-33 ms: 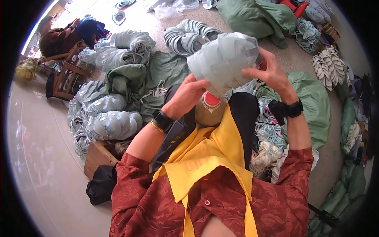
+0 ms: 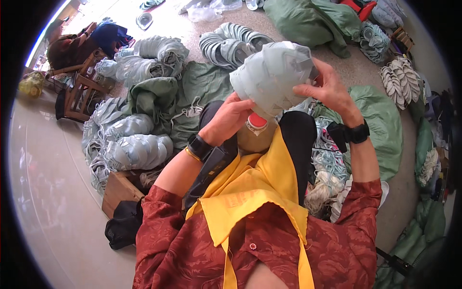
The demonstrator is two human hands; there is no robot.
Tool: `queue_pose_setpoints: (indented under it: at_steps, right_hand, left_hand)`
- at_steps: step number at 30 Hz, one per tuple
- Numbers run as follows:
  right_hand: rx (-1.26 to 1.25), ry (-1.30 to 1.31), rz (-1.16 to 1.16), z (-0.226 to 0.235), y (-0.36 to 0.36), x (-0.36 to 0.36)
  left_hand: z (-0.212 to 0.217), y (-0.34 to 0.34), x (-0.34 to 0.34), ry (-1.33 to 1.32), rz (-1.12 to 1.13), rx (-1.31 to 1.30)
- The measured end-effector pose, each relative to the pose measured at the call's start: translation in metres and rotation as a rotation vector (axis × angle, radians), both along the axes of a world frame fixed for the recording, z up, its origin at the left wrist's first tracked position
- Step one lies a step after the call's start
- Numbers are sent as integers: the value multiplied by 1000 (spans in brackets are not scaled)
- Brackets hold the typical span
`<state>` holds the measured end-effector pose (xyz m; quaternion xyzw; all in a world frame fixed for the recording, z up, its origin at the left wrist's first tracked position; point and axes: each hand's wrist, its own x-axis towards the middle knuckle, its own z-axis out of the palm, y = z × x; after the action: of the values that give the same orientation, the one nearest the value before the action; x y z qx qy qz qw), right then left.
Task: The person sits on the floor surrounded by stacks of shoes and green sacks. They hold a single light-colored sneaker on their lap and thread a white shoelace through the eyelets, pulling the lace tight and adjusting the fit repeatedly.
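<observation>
Bundle of pale grey-blue shoe uppers (image 2: 272, 77) is sitting raised in front of my chest, and I am holding it between both hands. My left hand (image 2: 230, 120) is cupping its underside, fingers curled against the stack. My right hand (image 2: 329, 89) is gripping the far side, thumb and fingers pressing into the top edge. Just below the bundle, a jar with a red cap (image 2: 256, 126) is resting in my lap, against the yellow cloth (image 2: 252, 185) draped over me. More grey-blue bundles (image 2: 137, 149) are lying on the floor to my left, beside a green sack (image 2: 192, 91) and a wooden chair (image 2: 79, 91).
</observation>
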<state>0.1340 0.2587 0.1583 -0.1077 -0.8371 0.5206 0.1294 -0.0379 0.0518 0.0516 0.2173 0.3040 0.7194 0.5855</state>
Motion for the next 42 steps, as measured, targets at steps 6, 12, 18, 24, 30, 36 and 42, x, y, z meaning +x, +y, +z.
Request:
queue_pose_setpoints:
  at_steps: [6,12,18,24,30,36,42]
  right_hand:
    - [236,-42,36,-7,-20,4]
    - [299,-32,-1,26,-36,15]
    - [414,-107,47,-24,-41,9]
    - [584,-191,114,-77,-73,24]
    - [659,-176,145,-84,-88,25]
    - [742,-82,166,-99,-102,28]
    - [859,-51,199,-106,-110,23]
  left_hand:
    - [-30,-16,20,-96,5,-60]
    - [-19,-10,20,-46,20,-4]
    - [-58,-22,44,-111,68,-261]
    - [-79,-46,74,-181,93,-445]
    - [-115,-63,73,179,-68,-536]
    - [-23,-74,66,425,-10,-572]
    - [2,-53,48,1555,551,-223]
